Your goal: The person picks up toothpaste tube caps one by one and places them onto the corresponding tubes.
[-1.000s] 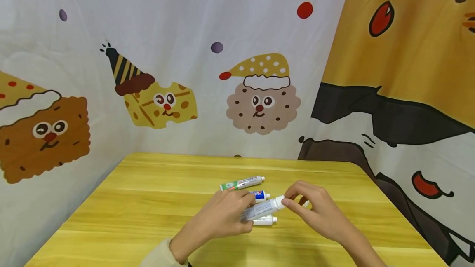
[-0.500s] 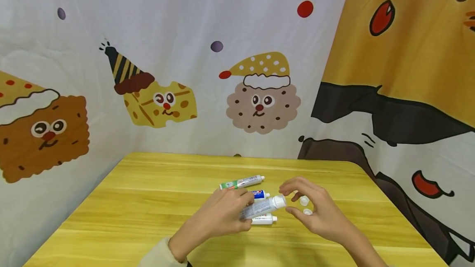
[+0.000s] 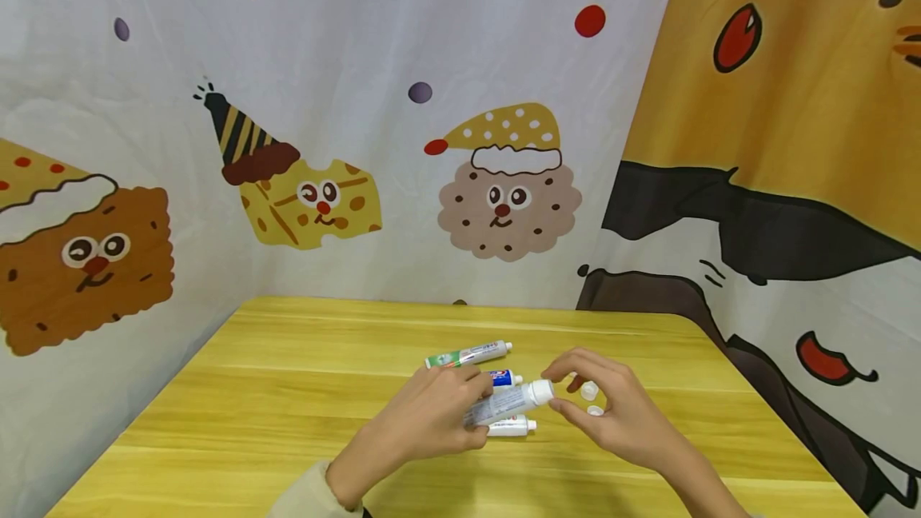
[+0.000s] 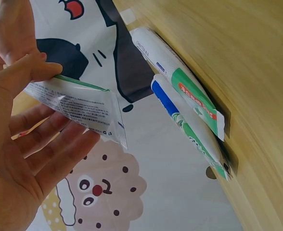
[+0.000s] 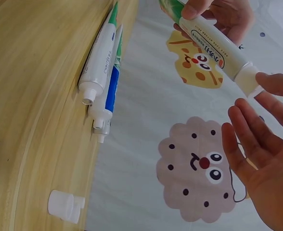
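Note:
My left hand holds a white toothpaste tube above the table, its capped end toward my right hand. In the left wrist view, the thumb lies over the tube's flat crimped end and the other fingers are below it. At the white cap is my right hand, with thumb and index finger on either side of the cap's end; its other fingers are spread. Three more toothpaste tubes lie on the table: a green-and-white one, a blue-and-white one and a white one.
Two loose white caps lie on the wooden table beyond my right fingers, a far cap and a near cap. A printed cloth hangs behind the table and along its sides.
My right fingers have opened from a close pinch at the cap's tip to a wider hold around it, uncovering the loose caps. The left hand keeps its grip on the tube.

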{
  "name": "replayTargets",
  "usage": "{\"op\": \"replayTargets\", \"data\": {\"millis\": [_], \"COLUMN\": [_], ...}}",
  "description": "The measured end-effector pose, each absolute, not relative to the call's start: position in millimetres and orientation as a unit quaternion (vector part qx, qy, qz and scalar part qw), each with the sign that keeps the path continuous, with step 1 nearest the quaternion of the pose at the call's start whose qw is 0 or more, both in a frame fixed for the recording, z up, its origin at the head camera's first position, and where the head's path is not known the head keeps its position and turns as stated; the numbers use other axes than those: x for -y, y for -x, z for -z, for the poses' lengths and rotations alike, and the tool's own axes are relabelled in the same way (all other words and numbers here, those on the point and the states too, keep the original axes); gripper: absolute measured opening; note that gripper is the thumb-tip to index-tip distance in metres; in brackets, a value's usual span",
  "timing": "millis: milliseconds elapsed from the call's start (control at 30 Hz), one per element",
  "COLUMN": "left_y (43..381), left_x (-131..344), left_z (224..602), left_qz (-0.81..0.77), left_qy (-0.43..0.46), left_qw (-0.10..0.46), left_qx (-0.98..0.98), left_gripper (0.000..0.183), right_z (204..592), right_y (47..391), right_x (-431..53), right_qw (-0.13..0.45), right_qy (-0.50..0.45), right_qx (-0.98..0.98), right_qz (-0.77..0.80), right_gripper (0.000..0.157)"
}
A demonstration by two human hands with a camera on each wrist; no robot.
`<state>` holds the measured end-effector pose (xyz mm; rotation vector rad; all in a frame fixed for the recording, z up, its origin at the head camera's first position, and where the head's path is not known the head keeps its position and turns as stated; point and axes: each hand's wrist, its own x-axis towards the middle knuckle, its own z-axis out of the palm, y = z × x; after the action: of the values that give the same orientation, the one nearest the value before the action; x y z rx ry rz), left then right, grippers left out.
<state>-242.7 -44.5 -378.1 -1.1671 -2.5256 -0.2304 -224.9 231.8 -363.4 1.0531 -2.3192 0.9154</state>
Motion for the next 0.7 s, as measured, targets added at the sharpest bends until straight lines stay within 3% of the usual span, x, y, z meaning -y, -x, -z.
{"op": "replayTargets", "data": {"millis": [300, 700], "left_y": [242.2, 243.9], "left_x": [43.5, 43.2], "left_z": [378.1, 379.9], "left_qz": [0.079, 0.079], "left_qy": [0.413, 0.408], "left_qw": [0.17, 0.17], "left_qx": [0.891, 0.894], "left_gripper": [0.027, 0.028], "right_z": [363.4, 365.0], "right_y": [223.9, 225.6], "right_x": [-230.1, -229.1], "right_qw": [0.23, 0.22], "right_qy": [-0.364, -0.444], "right_qx": [0.846, 0.804], "right_qz": [-0.314, -0.33], "right_gripper": [0.026, 0.043]}}
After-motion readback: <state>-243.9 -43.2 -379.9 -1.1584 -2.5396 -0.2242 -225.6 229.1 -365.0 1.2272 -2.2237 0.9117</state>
